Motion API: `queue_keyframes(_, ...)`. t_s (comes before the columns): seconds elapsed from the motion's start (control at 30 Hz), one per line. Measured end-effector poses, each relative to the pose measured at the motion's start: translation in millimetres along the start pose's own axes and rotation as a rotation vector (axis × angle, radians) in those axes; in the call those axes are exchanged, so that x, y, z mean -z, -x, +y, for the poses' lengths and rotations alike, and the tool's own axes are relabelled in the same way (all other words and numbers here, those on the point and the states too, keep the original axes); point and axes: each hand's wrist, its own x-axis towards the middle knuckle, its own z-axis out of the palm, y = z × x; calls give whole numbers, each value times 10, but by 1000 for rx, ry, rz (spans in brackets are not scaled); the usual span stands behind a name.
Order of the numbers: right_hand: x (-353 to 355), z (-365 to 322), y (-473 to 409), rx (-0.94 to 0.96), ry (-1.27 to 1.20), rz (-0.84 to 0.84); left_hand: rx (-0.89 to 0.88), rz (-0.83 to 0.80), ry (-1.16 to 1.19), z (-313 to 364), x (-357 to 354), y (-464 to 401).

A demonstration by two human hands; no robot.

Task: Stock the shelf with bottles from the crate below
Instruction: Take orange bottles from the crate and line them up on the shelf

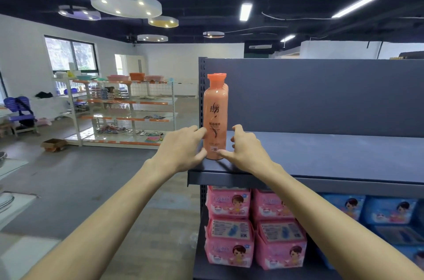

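Both hands flank the orange bottle [215, 117]: the left hand [181, 151] has its fingers loosely spread with the tips against the bottle's left side, and the right hand [246, 149] has its thumb stretched to the base of the bottle and its curled fingers against the right side, so neither wraps fully round it. Grey and wide, the shelf [332, 158] carries the bottle upright at its front left corner, close to the front edge, with a second orange cap just showing behind the first (whether that is another whole bottle cannot be told). A grey back panel [321, 96] rises behind the shelf, and nothing stands on the board to the right of the bottle. Below the shelf board, pink packs [229, 229] are stacked under the left corner, with blue packs [387, 211] further right. Across the floor to the left stands a white and orange rack [128, 110] holding basins and small goods, with a cardboard box [54, 145] by its foot and a purple chair [20, 107] near the wall.
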Motion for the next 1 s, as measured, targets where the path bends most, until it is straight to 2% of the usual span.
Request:
queue_keyframes(0.2,121,240,159,-1,80,25,-39,92,35,337,3,-87)
queue_keyframes(0.57,782,904,596,-106,188,127,-168,38,109,1130,-134,-515)
queue_keyframes(0.67,944,1091,880,-107,193,140,-253,54,103,1416,-117,-453)
queue_keyframes(0.77,1037,1329,1341,-85,235,140,-312,108,199,1692,-98,-186)
queue_keyframes(1.0,931,1920,1983,-172,333,63,-421,-74,309,2368,-650,166)
